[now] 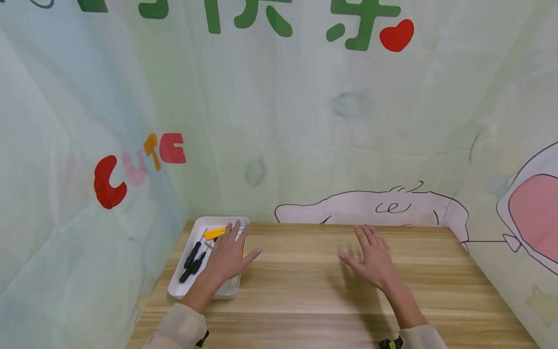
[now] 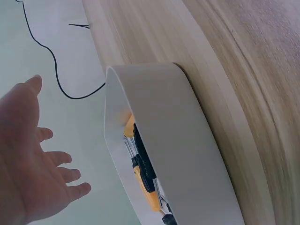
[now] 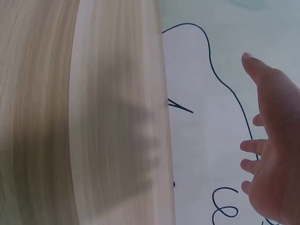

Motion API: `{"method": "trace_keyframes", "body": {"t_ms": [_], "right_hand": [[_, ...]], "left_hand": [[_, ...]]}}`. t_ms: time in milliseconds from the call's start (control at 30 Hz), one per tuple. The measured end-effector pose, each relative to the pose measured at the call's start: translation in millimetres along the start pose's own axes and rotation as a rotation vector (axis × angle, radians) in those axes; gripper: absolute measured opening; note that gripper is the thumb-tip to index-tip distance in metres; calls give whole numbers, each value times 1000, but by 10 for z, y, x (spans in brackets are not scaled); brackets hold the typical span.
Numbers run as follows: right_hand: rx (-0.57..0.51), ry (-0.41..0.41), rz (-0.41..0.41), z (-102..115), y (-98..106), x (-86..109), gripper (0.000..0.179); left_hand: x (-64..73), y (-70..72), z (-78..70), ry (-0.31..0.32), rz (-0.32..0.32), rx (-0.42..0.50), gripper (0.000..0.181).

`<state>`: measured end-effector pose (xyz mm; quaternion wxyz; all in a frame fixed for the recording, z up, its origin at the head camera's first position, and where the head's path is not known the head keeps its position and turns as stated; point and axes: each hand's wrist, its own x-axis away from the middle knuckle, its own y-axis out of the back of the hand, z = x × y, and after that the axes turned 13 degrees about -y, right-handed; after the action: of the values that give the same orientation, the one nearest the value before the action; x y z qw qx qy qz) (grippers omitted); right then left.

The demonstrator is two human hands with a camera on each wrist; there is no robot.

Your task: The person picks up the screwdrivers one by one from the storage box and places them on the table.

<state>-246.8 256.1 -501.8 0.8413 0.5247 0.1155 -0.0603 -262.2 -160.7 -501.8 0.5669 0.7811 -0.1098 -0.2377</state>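
My left hand [image 1: 226,258] hovers above a white tray [image 1: 175,290], fingers spread and nothing held. In the left wrist view the hand [image 2: 33,164] is apart from the tray's wall [image 2: 159,112]. Inside the tray lie black-handled screwdrivers [image 1: 192,255] and a yellow-handled tool [image 1: 215,234]; my hand hides part of the contents. Over the right half of the table my right hand [image 1: 374,259] is held up, fingers extended and thumb pointing inward, holding nothing. Its shadow falls on the wood below.
The wooden table [image 1: 301,271] runs back to a printed cloth backdrop [image 1: 296,126] with green lettering, a red heart and cartoon drawings. The cloth also hangs along the left and right sides. The tray stands at the table's back left corner.
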Motion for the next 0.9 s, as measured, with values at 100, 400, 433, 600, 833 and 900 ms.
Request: {"method": "trace_keyframes", "body": {"t_ms": [100, 400, 433, 600, 833, 900], "right_hand": [[-30, 24, -5, 25, -57, -8, 92], [-136, 27, 30, 210, -249, 9, 92], [-151, 21, 34, 234, -264, 15, 92], [-223, -2, 61, 343, -370, 44, 92], [-296, -23, 75, 502, -594, 118, 90], [-312, -30, 102, 558, -663, 138, 91]], "left_hand": [[20, 6, 59, 12, -8, -23, 86], [131, 73, 229, 94, -61, -1, 71], [145, 76, 246, 103, -59, 2, 70], [212, 74, 337, 149, -37, 1, 70], [331, 72, 506, 233, -51, -53, 74], [377, 88, 546, 271, -46, -60, 75]]}}
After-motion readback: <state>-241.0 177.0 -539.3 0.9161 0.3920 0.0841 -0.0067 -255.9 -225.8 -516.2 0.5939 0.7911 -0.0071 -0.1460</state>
